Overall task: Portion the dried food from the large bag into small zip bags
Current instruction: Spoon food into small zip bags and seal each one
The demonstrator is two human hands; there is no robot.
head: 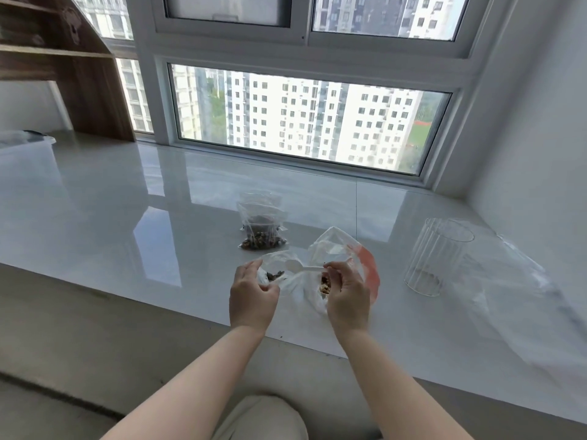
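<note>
My left hand (252, 295) holds a small clear zip bag (276, 265) open near the sill's front edge; a little dark dried food lies inside it. My right hand (346, 293) pinches the handle of a white plastic spoon (300, 267), whose bowl reaches over the small bag's mouth. Beside it lies the large clear bag (336, 249) with a red strip, with brown dried food showing under my right hand. Behind them a stack of small zip bags (262, 230) holding dried food rests on the sill.
The glossy white window sill (127, 217) runs wide to the left. A ribbed clear glass cup (436, 255) stands to the right, with crumpled clear plastic (521, 300) beyond it. A wooden shelf (79, 74) stands at the back left; the window is straight ahead.
</note>
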